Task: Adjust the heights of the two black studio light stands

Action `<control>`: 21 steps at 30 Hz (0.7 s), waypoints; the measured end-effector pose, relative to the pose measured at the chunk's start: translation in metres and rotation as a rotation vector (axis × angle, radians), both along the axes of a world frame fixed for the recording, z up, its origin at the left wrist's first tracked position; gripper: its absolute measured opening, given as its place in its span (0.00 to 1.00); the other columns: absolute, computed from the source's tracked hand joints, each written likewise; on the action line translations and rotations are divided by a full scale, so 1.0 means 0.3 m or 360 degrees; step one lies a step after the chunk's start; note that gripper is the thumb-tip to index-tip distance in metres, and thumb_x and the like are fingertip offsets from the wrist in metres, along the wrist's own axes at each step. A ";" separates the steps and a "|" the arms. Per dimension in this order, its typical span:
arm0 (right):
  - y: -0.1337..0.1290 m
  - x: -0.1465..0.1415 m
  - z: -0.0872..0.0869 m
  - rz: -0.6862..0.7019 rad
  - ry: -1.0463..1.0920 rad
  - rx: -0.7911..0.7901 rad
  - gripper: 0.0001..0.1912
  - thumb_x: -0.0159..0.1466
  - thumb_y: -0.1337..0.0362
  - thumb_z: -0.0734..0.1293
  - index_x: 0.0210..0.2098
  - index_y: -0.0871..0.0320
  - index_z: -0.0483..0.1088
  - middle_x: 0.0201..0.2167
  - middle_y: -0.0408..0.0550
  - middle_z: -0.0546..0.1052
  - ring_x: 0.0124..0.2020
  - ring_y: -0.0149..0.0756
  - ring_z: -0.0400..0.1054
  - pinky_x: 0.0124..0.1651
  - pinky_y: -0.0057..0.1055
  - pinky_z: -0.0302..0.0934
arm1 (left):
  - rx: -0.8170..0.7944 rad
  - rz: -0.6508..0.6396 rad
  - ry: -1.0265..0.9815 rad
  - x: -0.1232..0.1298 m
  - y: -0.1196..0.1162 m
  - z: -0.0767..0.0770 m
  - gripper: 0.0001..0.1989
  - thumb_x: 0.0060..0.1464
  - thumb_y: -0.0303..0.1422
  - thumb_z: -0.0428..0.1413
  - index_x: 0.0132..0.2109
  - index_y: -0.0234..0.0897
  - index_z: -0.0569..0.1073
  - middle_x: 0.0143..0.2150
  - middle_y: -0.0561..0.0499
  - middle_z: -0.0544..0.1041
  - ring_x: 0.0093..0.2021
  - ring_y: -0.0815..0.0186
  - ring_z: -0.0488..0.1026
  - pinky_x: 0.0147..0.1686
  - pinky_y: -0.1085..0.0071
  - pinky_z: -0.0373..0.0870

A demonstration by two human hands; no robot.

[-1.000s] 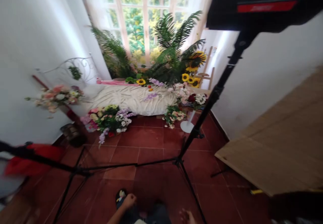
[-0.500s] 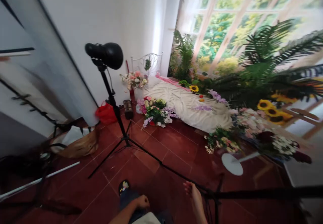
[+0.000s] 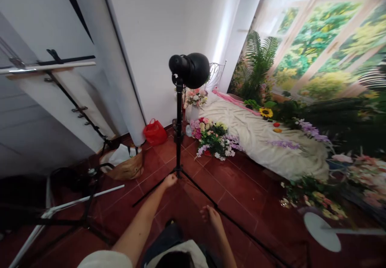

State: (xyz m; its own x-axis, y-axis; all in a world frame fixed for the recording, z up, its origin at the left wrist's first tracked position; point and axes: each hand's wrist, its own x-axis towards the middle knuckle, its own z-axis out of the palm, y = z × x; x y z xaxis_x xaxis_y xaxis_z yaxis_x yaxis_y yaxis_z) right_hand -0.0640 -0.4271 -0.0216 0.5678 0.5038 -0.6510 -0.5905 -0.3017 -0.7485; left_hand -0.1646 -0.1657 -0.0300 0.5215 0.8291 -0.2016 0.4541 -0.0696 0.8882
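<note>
My left hand (image 3: pixel 170 180) is stretched forward with its fingers curled closed. In the picture it lies just left of the foot of a black light stand (image 3: pixel 179 147); whether it touches the stand I cannot tell. No object shows in that hand. My right hand (image 3: pixel 212 216) is lower and to the right, its fingers loosely bent and apart, with nothing visible in it. It appears beside one of the stand's legs (image 3: pixel 196 185). On top of the stand sits a black lamp head (image 3: pixel 193 70), facing right.
A low bed with a cream cover (image 3: pixel 235 127) stands behind, with flower bunches (image 3: pixel 214 137) before it. A red bag (image 3: pixel 155 132) and a brown bag (image 3: pixel 128 165) lie on the left. A white pole (image 3: pixel 90 196) and a white round base (image 3: pixel 322 231) also stick out over the floor.
The view has turned left and come closer to the light stand. My left hand has reached forward towards the stand's foot. My right hand's fingers are more bent than before.
</note>
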 end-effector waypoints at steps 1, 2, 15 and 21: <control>0.042 -0.010 0.004 0.0039 -0.0010 0.0006 0.20 0.44 0.47 0.71 0.22 0.58 0.70 0.20 0.48 0.76 0.20 0.34 0.68 0.22 0.25 0.56 | 0.0015 0.0020 -0.0008 0.033 0.098 0.023 0.10 0.41 0.38 0.59 0.25 0.35 0.70 0.22 0.53 0.71 0.31 0.64 0.71 0.38 0.65 0.69; 0.080 -0.020 0.004 0.0084 -0.0013 0.0014 0.20 0.44 0.47 0.71 0.22 0.58 0.70 0.20 0.48 0.76 0.20 0.33 0.68 0.22 0.25 0.55 | 0.0051 0.0064 -0.0035 0.070 0.188 0.052 0.09 0.42 0.35 0.60 0.29 0.35 0.70 0.27 0.52 0.73 0.35 0.64 0.72 0.42 0.65 0.69; 0.595 0.230 0.119 0.0718 -0.0819 0.0165 0.10 0.51 0.57 0.68 0.24 0.57 0.68 0.21 0.43 0.74 0.24 0.34 0.68 0.29 0.27 0.59 | 0.0199 0.0293 -0.0893 0.397 0.547 0.290 0.27 0.39 0.32 0.66 0.48 0.36 0.69 0.47 0.43 0.75 0.49 0.60 0.72 0.56 0.57 0.63; 1.007 0.444 0.263 0.1055 -0.1600 0.0218 0.15 0.56 0.68 0.64 0.44 0.58 0.65 0.33 0.47 0.77 0.33 0.35 0.71 0.39 0.30 0.62 | 0.0089 0.0410 -0.0899 0.454 0.592 0.233 0.22 0.39 0.39 0.67 0.40 0.34 0.71 0.41 0.43 0.77 0.45 0.59 0.74 0.52 0.56 0.66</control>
State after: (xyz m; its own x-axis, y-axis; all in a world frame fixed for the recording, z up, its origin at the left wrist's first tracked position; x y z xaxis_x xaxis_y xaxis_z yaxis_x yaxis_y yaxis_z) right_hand 0.0690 -0.1251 0.0572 0.3947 0.9187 0.0138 0.5120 -0.2074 -0.8336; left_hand -0.0284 0.0117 0.0400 0.3165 0.9439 0.0944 -0.0762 -0.0739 0.9944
